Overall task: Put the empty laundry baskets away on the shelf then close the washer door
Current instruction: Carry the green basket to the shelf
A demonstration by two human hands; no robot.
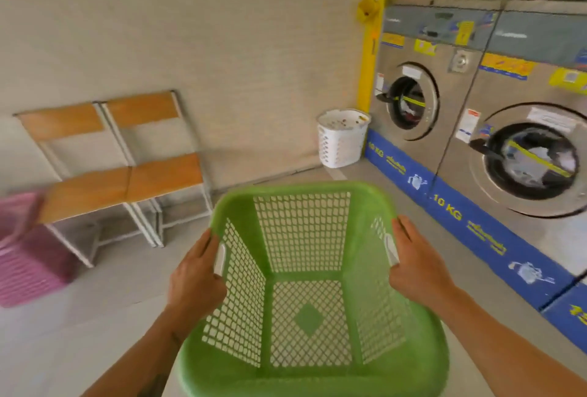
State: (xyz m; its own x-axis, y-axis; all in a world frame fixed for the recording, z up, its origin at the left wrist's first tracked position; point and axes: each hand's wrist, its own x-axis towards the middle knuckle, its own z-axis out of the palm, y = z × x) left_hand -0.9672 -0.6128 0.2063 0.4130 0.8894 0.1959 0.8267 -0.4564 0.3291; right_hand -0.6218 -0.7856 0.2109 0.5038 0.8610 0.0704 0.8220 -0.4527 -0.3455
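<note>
Our left hand (193, 272) and right hand (419, 264) clasped on the empty green basket's (305, 377) rims, pale floor (95, 333) below, chairs (120, 167) left of it, washers (476, 129) right

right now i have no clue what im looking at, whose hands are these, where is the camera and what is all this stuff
This is one picture from a wide-angle camera worn on a person's head, looking forward and down. No robot is involved. The left hand and right hand each grip a side of an empty green laundry basket, by its white handles. The room is a laundromat. Two front-loading washers stand on the right, with laundry visible through their round windows. A white basket sits on the floor near the corner. Two wooden chairs stand against the wall, and a pink basket is at the left edge.
</note>
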